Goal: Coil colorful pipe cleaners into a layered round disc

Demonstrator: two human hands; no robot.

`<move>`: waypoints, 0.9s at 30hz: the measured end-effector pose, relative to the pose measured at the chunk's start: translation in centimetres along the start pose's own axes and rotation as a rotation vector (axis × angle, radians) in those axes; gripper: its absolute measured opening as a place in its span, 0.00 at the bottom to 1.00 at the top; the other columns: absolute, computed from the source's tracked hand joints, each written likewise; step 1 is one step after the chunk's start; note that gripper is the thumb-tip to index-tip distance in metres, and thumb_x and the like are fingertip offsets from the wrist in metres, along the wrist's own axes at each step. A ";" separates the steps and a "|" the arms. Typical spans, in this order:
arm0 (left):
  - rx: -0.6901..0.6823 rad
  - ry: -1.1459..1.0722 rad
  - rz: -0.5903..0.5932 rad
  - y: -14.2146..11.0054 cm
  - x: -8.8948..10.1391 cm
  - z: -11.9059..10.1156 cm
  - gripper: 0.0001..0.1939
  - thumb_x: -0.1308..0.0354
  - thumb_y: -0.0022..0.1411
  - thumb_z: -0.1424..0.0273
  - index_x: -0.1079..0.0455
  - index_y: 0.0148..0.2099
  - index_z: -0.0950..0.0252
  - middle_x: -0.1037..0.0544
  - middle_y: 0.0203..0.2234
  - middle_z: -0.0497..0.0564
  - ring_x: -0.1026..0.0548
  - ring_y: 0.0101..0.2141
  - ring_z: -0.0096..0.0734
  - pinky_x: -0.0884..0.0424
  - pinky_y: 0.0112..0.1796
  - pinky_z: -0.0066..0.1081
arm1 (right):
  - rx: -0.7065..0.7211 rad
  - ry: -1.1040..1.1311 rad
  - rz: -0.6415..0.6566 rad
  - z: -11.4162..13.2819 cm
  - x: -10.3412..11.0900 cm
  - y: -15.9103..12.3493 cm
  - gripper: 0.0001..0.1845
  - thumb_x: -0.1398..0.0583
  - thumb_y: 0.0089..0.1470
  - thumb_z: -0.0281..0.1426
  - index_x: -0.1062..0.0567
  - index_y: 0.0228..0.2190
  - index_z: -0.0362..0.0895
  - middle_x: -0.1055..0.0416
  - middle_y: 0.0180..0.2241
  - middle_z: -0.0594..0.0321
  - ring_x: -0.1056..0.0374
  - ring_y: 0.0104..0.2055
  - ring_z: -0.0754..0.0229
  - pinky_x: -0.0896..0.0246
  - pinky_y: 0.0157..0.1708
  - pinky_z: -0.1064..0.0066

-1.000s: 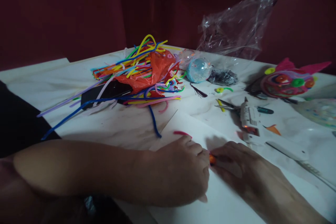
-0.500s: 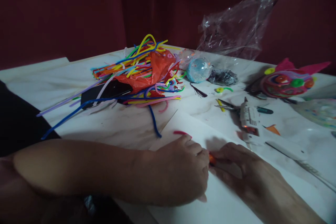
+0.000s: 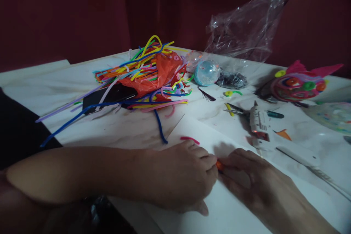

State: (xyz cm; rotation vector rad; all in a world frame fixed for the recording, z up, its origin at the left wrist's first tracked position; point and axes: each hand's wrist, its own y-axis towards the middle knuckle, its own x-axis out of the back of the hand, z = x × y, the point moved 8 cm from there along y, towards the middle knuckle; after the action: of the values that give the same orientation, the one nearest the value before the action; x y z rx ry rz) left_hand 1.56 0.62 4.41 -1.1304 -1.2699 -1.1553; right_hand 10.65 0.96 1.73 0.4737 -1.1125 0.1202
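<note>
My left hand [image 3: 183, 177] and my right hand [image 3: 251, 177] meet over a white sheet of paper [image 3: 227, 204] near the table's front. Both pinch a small orange piece [image 3: 219, 165] between their fingertips; only a bit of it shows. Their fingers are curled and pressed together. A short pink pipe-cleaner piece [image 3: 189, 139] lies on the paper just beyond my left hand.
A heap of coloured pipe cleaners [image 3: 145, 76] with an orange bag and a black phone [image 3: 108, 97] lies at the back left. A white glue gun [image 3: 259, 124], scissors [image 3: 236, 109], a blue ball [image 3: 206, 73], clear plastic wrap [image 3: 246, 29] and a colourful pipe-cleaner figure [image 3: 298, 84] sit at the right.
The hands have hardly moved and still pinch the orange piece. The view has shifted slightly, so things sit a little more to the left.
</note>
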 end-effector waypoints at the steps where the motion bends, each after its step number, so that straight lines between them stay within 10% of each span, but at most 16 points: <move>1: -0.001 0.017 -0.004 0.0 -0.1 -0.1 0.22 0.43 0.56 0.56 0.31 0.39 0.73 0.27 0.35 0.57 0.31 0.36 0.36 0.37 0.38 0.33 | 0.011 -0.007 -0.001 0.1 0.0 0.0 0.12 0.50 0.60 0.36 0.30 0.32 0.46 0.36 0.31 0.65 0.35 0.31 0.61 0.35 0.24 0.74; 27: 0.017 -0.002 0.008 0.1 -0.4 0.1 0.23 0.41 0.52 0.53 0.30 0.34 0.71 0.27 0.30 0.55 0.31 0.34 0.38 0.38 0.39 0.36 | 0.050 -0.114 -0.034 0.5 0.2 0.1 0.15 0.53 0.61 0.35 0.30 0.31 0.45 0.36 0.30 0.64 0.36 0.30 0.59 0.36 0.23 0.72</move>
State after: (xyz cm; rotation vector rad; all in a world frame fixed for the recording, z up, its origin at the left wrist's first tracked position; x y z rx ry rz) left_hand 1.70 0.75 3.97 -1.1235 -1.2731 -1.1354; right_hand 10.28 0.84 2.15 0.5494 -1.2149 0.0928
